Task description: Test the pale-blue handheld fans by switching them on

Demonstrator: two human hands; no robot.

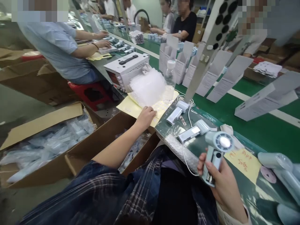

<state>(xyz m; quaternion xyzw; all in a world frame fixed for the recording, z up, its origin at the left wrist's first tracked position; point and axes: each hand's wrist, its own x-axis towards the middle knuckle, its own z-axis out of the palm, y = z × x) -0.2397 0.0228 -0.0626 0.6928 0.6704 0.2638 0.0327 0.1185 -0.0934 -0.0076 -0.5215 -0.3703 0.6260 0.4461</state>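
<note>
My right hand (223, 184) is closed round the handle of a pale blue handheld fan (217, 153), held upright above the green bench edge with its round head lit. My left hand (145, 116) reaches out to the stack of clear bubble bags (147, 87) lying on yellow paper (131, 107); its fingers curl at the stack's near edge, and I cannot make out whether they pinch a bag. Two more fans (178, 113) (194, 131) lie flat on the bench between my hands, with a white cable (188, 115) beside them.
Open cardboard boxes (77, 150) of bagged parts stand at my left. White cartons (264, 100) stand along the green conveyor (257, 125). A clear bottle (170, 75), a white device with a black handle (127, 64) and a yellow note (243, 162) sit nearby. Other people work along both sides.
</note>
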